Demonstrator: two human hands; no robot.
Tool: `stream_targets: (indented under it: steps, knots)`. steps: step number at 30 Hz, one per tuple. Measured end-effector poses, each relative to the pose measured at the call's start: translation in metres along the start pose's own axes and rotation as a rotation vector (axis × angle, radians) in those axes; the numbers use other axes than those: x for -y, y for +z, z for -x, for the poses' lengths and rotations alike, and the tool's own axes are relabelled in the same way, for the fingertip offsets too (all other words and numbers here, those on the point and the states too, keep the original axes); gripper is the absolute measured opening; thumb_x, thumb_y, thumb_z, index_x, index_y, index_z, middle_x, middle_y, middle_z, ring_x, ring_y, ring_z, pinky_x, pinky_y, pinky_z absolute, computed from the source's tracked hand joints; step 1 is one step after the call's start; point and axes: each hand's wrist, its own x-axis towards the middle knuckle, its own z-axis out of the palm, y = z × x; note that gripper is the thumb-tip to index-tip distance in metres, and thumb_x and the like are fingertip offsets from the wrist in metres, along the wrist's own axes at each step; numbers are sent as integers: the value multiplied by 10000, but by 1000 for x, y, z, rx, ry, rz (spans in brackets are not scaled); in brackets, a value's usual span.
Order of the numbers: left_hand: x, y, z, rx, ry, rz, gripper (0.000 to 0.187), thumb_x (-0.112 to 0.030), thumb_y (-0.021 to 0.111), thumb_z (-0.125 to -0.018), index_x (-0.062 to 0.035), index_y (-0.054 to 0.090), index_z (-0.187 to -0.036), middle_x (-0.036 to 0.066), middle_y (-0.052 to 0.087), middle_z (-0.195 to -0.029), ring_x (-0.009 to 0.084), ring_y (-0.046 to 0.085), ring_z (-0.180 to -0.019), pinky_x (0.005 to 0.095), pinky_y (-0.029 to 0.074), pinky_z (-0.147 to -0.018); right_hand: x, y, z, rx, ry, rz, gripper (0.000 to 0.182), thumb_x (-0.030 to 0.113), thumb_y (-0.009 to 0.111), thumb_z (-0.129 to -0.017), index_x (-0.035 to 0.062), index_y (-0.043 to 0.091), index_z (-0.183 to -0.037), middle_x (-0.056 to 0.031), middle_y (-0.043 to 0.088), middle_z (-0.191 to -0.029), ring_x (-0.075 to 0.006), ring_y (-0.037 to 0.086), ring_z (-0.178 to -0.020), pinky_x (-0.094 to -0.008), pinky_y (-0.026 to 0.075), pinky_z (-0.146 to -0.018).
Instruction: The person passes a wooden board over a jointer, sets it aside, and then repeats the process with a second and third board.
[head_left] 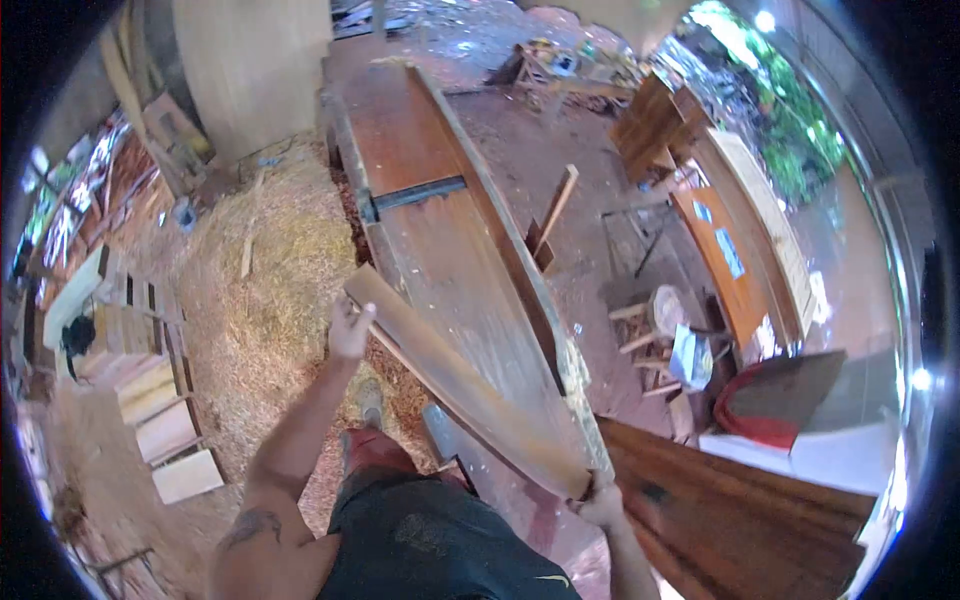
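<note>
A long, narrow wooden board (470, 390) slants across the near end of a long jointer (450, 255), gripped at both ends. My left hand (350, 328) closes on the board's far left end, beyond the side of the machine. At the near right end, my right hand (598, 503) is wrapped round the board's corner, its fingers partly hidden. Ahead of the board, the jointer's dark cutter slot (420, 193) crosses between two flat beds. A raised fence (500, 225) runs along the machine's right side.
Wood shavings (270, 250) are heaped left of the machine. Stacked wood pieces (160, 400) stand at far left. Wide dark planks (730, 510) lie at lower right. A round-topped stool (665, 310) and an orange-brown panel (720, 260) are on the right.
</note>
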Motion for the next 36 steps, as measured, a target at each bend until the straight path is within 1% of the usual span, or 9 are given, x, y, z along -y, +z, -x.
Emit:
stream_targets:
  steps: [2,7,14,17,20,24,29,33,36]
  knots:
    - [14,23,27,89,-56,-94,832,-337,761,-983,86,344,-1567,278,521,-1492,345,530,-1373,442,399,-1179,-51,-10,47,10,120,-250,681,266,898,-776,7,596,-1329,-174,752,-1108,-235,716,-1101,-400,587,-923]
    - [-2,70,58,-69,265,-234,725,-307,803,-946,83,471,-1460,196,683,-1250,289,659,-1150,420,506,-1038,-174,33,144,-388,757,-853,766,727,589,-938,47,639,-1287,-88,649,-1142,-270,658,-990,-427,557,-762]
    - [-48,100,-1,387,324,-363,595,-354,803,-927,-5,612,-1369,187,703,-1304,273,658,-1217,408,495,-1055,-146,128,157,-224,873,-1385,882,810,420,-929,82,586,-1399,-121,685,-1117,-325,668,-861,-502,577,-742]
    - [-28,93,-25,435,247,-354,580,-339,804,-915,-4,599,-1341,159,703,-1228,253,660,-1131,381,508,-1005,-137,151,166,-295,833,-1594,598,607,409,-1000,148,642,-1302,-101,704,-1123,-317,669,-840,-462,543,-631]
    - [-19,61,-20,458,176,-269,505,-327,797,-921,-23,599,-1272,119,674,-1157,220,635,-1066,357,517,-939,-110,159,165,-529,783,-1645,513,533,409,-1003,155,651,-1250,-103,704,-1112,-297,645,-778,-469,537,-612]
    - [-44,16,13,387,-65,-258,430,-332,787,-928,-50,612,-1202,101,662,-1089,193,631,-990,366,542,-798,-94,143,186,-282,725,-1613,679,643,458,-996,134,585,-1426,-132,684,-1336,-374,698,-1129,-608,609,-823]
    - [-52,-9,35,303,-269,-411,361,-369,783,-928,-95,580,-1045,75,650,-959,180,644,-821,373,532,-621,-29,122,166,-298,874,-1478,562,270,710,-958,-24,586,-1421,-132,659,-1391,-304,684,-1177,-405,511,-1064]
    - [0,-29,22,224,-307,-370,380,-377,785,-929,-110,526,-1005,72,645,-939,187,653,-792,371,537,-605,-82,211,187,-78,931,-1270,554,250,752,-929,-45,620,-1379,-116,717,-1249,-282,665,-1151,-393,496,-1041]
    - [41,-39,16,143,-328,-254,429,-377,801,-921,-87,518,-1063,85,648,-994,230,668,-856,399,570,-672,-45,236,171,-371,942,-1409,530,296,789,-909,-25,665,-1311,-116,724,-1227,-266,662,-1120,-392,493,-1027]
